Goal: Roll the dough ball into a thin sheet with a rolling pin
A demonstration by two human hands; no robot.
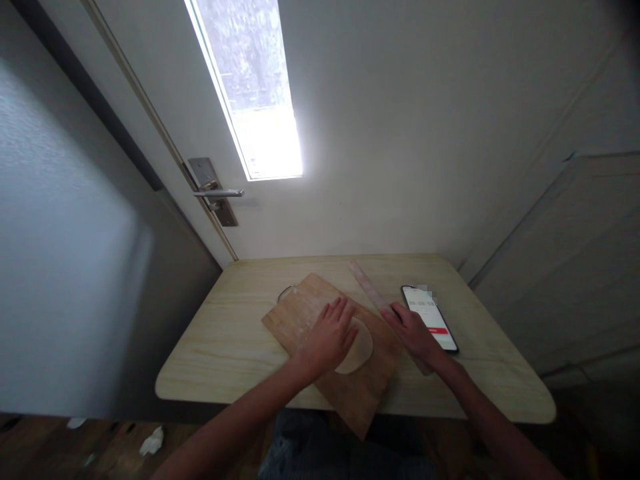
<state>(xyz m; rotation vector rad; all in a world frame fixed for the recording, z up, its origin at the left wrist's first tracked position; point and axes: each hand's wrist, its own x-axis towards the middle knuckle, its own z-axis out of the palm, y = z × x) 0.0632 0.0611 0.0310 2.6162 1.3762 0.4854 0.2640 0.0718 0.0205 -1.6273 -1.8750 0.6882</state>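
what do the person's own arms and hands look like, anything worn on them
The bare, ungloved left hand and bare, ungloved right hand lead back to a slender, sleeveless left forearm and right forearm. No watch or bracelet shows on either wrist. Rings on the fingers would be too small to tell.

Behind the grip of the right hand point(411, 329), slim forearms point(250, 415) are bare, and dark bluish clothing point(320, 450) shows between them.

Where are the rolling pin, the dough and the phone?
Rolling pin point(369, 287), head view: far part of its shaft.
Dough point(358, 353), head view: its flat top face.
Phone point(428, 319), head view: middle of its lit screen.
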